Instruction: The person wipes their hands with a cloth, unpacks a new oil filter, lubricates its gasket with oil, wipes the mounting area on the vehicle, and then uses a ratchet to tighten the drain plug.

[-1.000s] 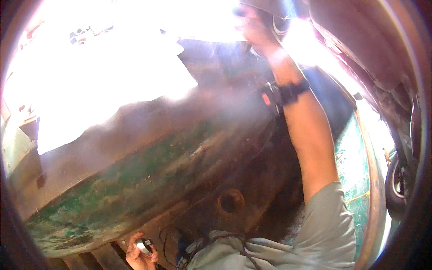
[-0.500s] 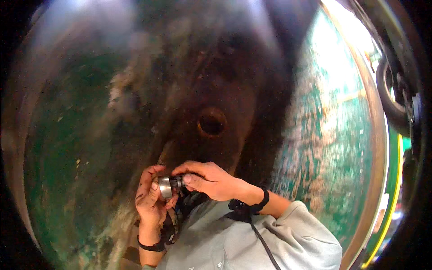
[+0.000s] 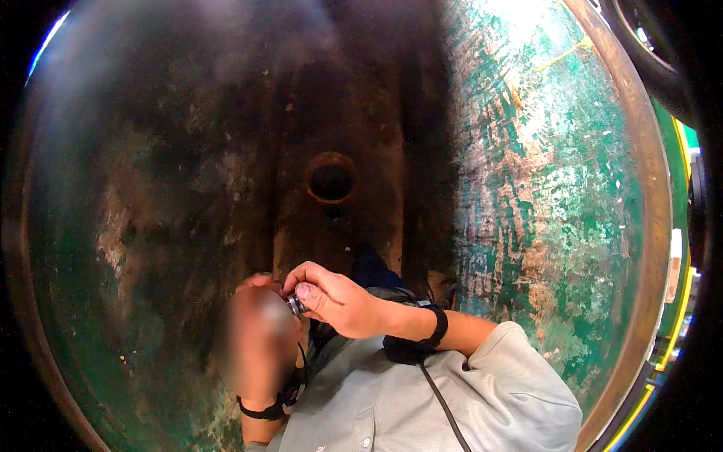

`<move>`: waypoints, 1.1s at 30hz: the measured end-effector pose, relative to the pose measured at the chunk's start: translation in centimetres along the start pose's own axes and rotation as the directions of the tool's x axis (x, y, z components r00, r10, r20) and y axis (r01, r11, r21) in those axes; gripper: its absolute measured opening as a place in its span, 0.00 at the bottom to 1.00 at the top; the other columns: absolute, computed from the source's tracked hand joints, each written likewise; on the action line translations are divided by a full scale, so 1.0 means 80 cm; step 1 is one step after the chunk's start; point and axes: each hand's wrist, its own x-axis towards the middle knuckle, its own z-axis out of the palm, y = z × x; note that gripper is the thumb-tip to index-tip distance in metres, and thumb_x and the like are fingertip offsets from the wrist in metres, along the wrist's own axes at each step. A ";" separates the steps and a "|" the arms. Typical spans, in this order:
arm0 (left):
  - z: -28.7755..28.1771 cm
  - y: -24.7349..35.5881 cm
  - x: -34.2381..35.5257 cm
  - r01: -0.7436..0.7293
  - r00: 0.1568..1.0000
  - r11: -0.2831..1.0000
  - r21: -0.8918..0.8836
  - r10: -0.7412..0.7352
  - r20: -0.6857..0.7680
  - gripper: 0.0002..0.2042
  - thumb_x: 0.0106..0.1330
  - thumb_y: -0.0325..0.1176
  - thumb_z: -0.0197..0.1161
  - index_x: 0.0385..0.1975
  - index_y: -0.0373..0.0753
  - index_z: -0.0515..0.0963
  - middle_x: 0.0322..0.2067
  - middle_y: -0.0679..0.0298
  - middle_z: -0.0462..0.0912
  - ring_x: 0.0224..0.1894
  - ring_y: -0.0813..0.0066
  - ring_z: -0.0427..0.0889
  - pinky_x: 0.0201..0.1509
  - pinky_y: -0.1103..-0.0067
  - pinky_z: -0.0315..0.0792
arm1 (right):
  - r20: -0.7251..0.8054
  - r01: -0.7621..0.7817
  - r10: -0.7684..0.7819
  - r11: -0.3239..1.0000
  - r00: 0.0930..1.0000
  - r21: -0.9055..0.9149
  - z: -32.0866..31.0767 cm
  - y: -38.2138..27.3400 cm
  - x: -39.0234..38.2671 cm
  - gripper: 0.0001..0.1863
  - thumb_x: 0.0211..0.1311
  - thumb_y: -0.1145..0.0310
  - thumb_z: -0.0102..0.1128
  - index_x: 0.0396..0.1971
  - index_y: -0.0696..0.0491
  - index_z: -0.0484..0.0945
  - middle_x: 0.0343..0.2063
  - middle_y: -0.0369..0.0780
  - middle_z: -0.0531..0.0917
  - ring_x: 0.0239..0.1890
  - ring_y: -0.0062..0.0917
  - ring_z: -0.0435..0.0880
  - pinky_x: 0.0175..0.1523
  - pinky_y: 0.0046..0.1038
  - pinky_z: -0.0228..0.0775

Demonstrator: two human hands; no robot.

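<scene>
My left hand [image 3: 254, 343] is largely blurred, so its fingers do not show clearly. A pale silvery patch in it matches the short shiny metal cylinder [image 3: 277, 315] gripped there a moment before. My right hand [image 3: 343, 301] is closed, thumb and fingers pinching a small ringed dark metal piece [image 3: 294, 304]. This piece points toward the cylinder and sits right beside my left hand. Whether the two parts are joined is hidden by the blur. Both hands are close together in front of my body.
Around me is a deep pit with worn green walls, such as the right wall [image 3: 527, 248]. A round rusty-rimmed hole [image 3: 330, 178] lies in its dark floor. Along the right runs the pit's brown edge [image 3: 654, 196], with a black tyre [image 3: 655, 56] beyond. A cable [image 3: 444, 403] hangs from my right wrist.
My view has shifted, so the floor hole sits lower left of its former angle and more right wall shows. Both hands stay together at the metal parts; the left has become blurred.
</scene>
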 end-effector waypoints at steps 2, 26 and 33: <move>0.020 0.014 0.013 -0.002 1.000 0.998 -0.067 0.001 -0.016 0.28 0.69 0.50 0.56 0.61 0.37 0.60 0.39 0.60 0.77 0.20 0.77 0.74 0.16 0.84 0.60 | -0.008 0.176 -0.181 0.967 0.984 -0.183 -0.015 -0.008 0.001 0.15 0.79 0.60 0.43 0.48 0.56 0.69 0.30 0.36 0.76 0.32 0.18 0.76 0.39 0.24 0.70; 0.092 0.049 0.085 0.189 0.839 0.885 -0.425 -0.371 -0.398 0.36 0.51 0.40 0.71 0.59 0.35 0.63 0.47 0.56 0.75 0.38 0.64 0.84 0.26 0.78 0.80 | 0.275 -0.076 0.060 0.996 0.960 0.049 -0.113 -0.074 0.070 0.13 0.79 0.64 0.39 0.54 0.54 0.66 0.24 0.40 0.80 0.25 0.24 0.82 0.35 0.26 0.73; 0.057 0.035 0.104 0.245 0.884 0.892 -0.381 -0.367 -0.291 0.35 0.51 0.42 0.71 0.59 0.38 0.64 0.47 0.58 0.75 0.42 0.64 0.82 0.38 0.76 0.80 | 0.218 -0.023 0.029 0.999 0.976 -0.028 -0.102 -0.060 0.098 0.13 0.78 0.64 0.40 0.53 0.55 0.67 0.26 0.40 0.81 0.27 0.24 0.82 0.36 0.28 0.73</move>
